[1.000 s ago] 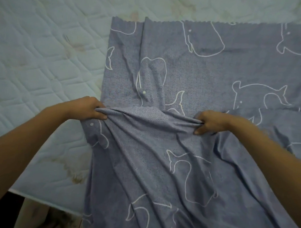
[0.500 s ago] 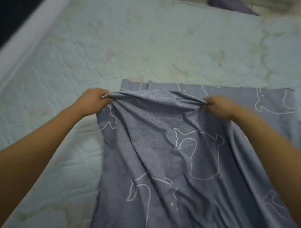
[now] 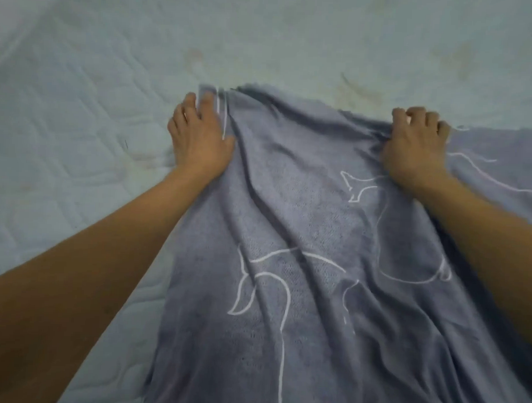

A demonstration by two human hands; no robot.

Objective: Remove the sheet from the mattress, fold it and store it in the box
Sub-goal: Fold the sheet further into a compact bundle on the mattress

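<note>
**While both hands sit on its far edge, the sheet lies across the mattress**

As you lean forward, the grey-blue sheet [image 3: 303, 232] runs from beneath you out to your two hands and ends there, its far edge stretched between them. Your left hand [image 3: 200, 135] rests on the far left corner of that edge. Its fingers [image 3: 188, 108] reach forward and lie fairly straight, and a strip of cloth shows between two of them. The thumb lies on the fabric on the inner side. The blur there hides whether this hand pinches the corner or only presses it down, so I cannot tell. Your right hand [image 3: 417, 146] is on the same edge, well apart from the left, knuckles up and fingers curled over the cloth, gripping a bunch of it. Creases fan out from that grip toward you.

Between your hands the edge sags in a shallow curve, and the cloth between your forearms is rumpled into long folds. White line drawings [image 3: 262, 279] of animals mark the fabric nearer you than the hands. More of the sheet spreads flat beyond your right hand, out to the frame's edge.

Beyond both hands and outward of your left arm, the pale quilted mattress [image 3: 82, 74] lies bare, with brownish stains [image 3: 359, 90] just past the sheet's edge between your hands.
</note>
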